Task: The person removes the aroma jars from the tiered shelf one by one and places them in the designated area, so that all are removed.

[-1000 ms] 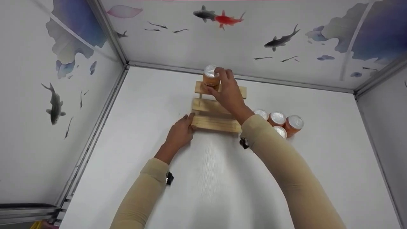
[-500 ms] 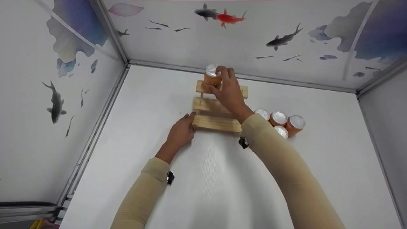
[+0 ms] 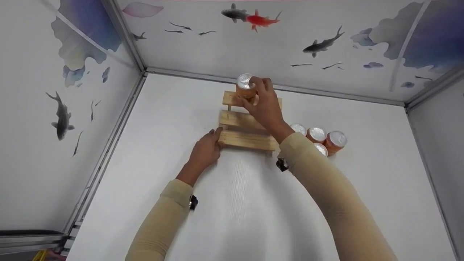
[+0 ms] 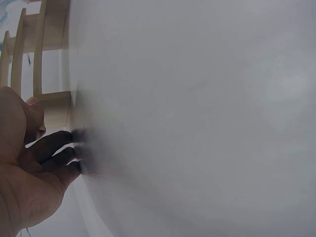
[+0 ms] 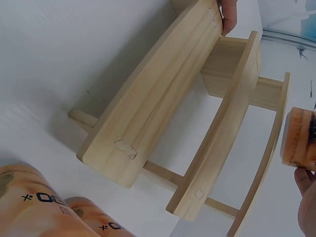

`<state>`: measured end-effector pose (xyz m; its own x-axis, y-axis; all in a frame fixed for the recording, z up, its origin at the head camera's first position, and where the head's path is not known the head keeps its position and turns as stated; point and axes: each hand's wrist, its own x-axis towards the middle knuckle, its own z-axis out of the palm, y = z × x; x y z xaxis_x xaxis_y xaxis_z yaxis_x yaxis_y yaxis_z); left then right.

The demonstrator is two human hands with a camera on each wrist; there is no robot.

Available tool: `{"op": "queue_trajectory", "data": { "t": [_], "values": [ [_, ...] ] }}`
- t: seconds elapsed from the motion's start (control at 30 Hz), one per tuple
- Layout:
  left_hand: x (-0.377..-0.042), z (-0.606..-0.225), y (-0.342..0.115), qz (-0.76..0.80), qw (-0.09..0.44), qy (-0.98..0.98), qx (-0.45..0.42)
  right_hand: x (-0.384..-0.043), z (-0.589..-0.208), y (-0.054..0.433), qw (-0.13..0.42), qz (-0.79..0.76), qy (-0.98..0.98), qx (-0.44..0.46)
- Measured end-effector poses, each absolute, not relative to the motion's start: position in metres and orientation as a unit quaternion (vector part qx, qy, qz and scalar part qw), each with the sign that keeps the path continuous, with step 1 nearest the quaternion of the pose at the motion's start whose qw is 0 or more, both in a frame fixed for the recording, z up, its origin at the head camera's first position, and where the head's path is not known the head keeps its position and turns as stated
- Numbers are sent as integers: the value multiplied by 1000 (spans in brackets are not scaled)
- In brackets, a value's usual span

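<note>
A three-step wooden display rack (image 3: 247,140) stands on the white table near the back wall. My left hand (image 3: 205,150) grips the left end of its lowest step; in the left wrist view the thumb lies by the wood and the other fingers (image 4: 61,157) are bent below, close to the table. My right hand (image 3: 267,107) pinches an orange can (image 3: 245,87) with a silver lid, upright at the top step, left of its middle. In the right wrist view that can is at the right edge, close by the top step, with fingertips at its base.
Several more orange cans (image 3: 336,142) with silver lids stand upright on the table to the right of the rack, partly behind the right sleeve. White panels with painted fish (image 3: 319,46) enclose the table's back and sides. A metal rail (image 3: 181,75) runs along the back edge.
My right hand and the can have shifted slightly right along the top step. The left hand stays at the rack's left end.
</note>
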<state>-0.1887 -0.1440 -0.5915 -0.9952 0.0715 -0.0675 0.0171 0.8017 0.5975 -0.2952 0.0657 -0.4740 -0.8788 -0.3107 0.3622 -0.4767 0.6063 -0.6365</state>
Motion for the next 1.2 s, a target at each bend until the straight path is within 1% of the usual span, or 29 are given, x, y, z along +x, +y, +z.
{"op": "queue_trajectory", "data": {
  "t": [0.3,0.7,1.2],
  "values": [
    [-188,-593,-146,312,27,948,46,-293,-474,79,127,394,-879,236],
    [-189,-592,-146,310,23,949,44,-282,-472,101,140,401,-868,256],
    [-189,-592,-145,318,33,947,40,-266,-475,139,167,408,-859,261]
  ]
}}
